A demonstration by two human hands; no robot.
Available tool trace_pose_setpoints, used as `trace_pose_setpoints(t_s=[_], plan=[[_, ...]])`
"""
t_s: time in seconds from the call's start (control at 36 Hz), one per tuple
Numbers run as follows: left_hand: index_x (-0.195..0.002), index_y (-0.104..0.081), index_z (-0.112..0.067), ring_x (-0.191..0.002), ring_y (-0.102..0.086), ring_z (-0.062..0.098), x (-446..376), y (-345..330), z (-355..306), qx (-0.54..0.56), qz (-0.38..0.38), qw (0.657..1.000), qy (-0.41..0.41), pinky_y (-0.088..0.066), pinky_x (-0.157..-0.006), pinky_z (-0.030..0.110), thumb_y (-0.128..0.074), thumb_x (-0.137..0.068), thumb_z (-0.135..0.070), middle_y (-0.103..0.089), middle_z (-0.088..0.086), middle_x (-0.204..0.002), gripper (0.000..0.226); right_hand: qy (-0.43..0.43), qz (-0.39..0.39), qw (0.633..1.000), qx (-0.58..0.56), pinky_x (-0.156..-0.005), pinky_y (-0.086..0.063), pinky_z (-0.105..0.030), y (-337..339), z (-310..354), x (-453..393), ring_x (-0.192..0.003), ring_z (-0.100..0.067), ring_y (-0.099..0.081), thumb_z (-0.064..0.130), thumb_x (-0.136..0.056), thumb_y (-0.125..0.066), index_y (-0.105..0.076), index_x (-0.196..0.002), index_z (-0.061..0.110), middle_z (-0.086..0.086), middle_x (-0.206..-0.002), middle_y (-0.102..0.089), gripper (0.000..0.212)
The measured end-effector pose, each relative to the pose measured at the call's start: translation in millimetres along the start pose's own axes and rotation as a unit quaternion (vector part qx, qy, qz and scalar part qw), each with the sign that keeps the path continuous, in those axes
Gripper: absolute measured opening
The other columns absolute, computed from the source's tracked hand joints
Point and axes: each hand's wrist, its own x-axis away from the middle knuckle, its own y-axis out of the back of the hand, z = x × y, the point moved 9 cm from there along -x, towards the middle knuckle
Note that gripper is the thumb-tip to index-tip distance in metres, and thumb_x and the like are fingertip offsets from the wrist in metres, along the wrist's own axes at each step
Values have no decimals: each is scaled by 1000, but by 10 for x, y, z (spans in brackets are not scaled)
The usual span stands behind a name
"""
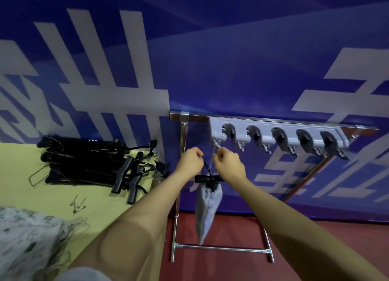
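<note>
A black hanger [207,178] with a grey patterned cloth [207,209] clipped to it hangs just below the grey hook rail [280,136] on the metal rack [179,196]. My left hand [189,161] grips the hanger's black hook. My right hand [228,161] pinches a thin metal hook or wire under the rail's leftmost hook. The cloth dangles down toward the rack's bottom bar.
A pile of black clip hangers [94,165] lies on the yellow table [42,196] to the left, with a few loose metal clips [77,205] nearby. Grey patterned cloth [27,238] is heaped at the lower left. A blue banner wall [231,59] stands behind; the floor [221,266] is red.
</note>
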Motion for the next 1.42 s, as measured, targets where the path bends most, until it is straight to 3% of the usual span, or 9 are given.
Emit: trace_pose_setpoints(t_s=[0.28,0.39,0.56,0.78,0.89,1.03,1.17,1.28,1.42], plan=[[-102,-62,-11,-88,-61,28,330,591,444,-20,-26,999,-29,-45,-72,28,-43,-90,-7,-66,11,-98,23,50,32,998,-16,-55,-37,-32,-395,616,259,-71,-28,-55,28,-97,-46,-50,-87,13,-6,-76,-57,18],[-104,-62,-8,-95,-62,28,482,941,693,-22,-36,999,-26,-46,-80,29,-44,-90,-6,-67,12,-100,23,69,44,996,-29,-54,-40,-37,-638,934,367,-70,-30,-58,24,-96,-46,-50,-83,15,-4,-69,-55,16],[-103,-64,-8,-98,-62,29,762,1571,1428,-31,-58,998,13,-46,-78,28,-46,-89,-9,-68,13,-104,22,78,67,993,-55,-70,-54,-43,-1308,1491,651,-78,-33,-62,25,-91,-47,-53,-82,17,-11,-81,-66,14],[-101,-61,-13,-86,-62,26,1108,2274,2480,-33,-69,995,65,-52,-78,35,-46,-94,-15,-64,6,-95,17,132,130,981,-64,-69,-51,-43,-2183,2213,1027,-73,-26,-61,19,-91,-49,-57,-82,17,-5,-74,-64,12],[-103,-61,-11,-88,-59,22,1297,2521,2995,-41,-75,992,89,-48,-73,27,-47,-92,-11,-61,3,-97,18,153,177,971,-54,-74,-54,-43,-2723,2453,1276,-81,-24,-63,18,-91,-52,-62,-88,20,-3,-84,-67,10],[-96,-59,-14,-85,-62,26,1523,2569,3504,-63,-33,992,108,-51,-71,34,-49,-92,-12,-63,6,-91,11,202,228,951,42,-84,-49,-39,-3297,2647,1577,-104,-27,-57,9,-91,-49,-64,-111,17,-6,-113,-62,27],[-108,-64,-12,-91,-61,24,1598,2550,3694,-152,-18,984,88,-48,-75,31,-53,-90,-14,-65,7,-105,21,254,262,919,152,-92,-43,-41,-3711,2676,1721,-110,-36,-50,5,-86,-48,-52,-133,25,-11,-128,-52,51],[-122,-58,-15,-117,-51,25,1592,2420,3812,-209,19,973,99,-40,-101,38,-54,-90,-23,-57,5,-126,33,249,235,925,162,-93,-37,-37,-3817,2653,1699,-111,-32,-48,13,-90,-49,-54,-130,30,-6,-129,-50,44],[-131,-51,-16,-129,-34,27,1602,2334,3888,-215,49,967,127,-24,-108,39,-50,-91,-34,-45,7,-134,44,237,236,930,155,-93,-26,-35,-3848,2671,1638,-116,-27,-43,22,-94,-45,-62,-121,36,0,-127,-50,35]])
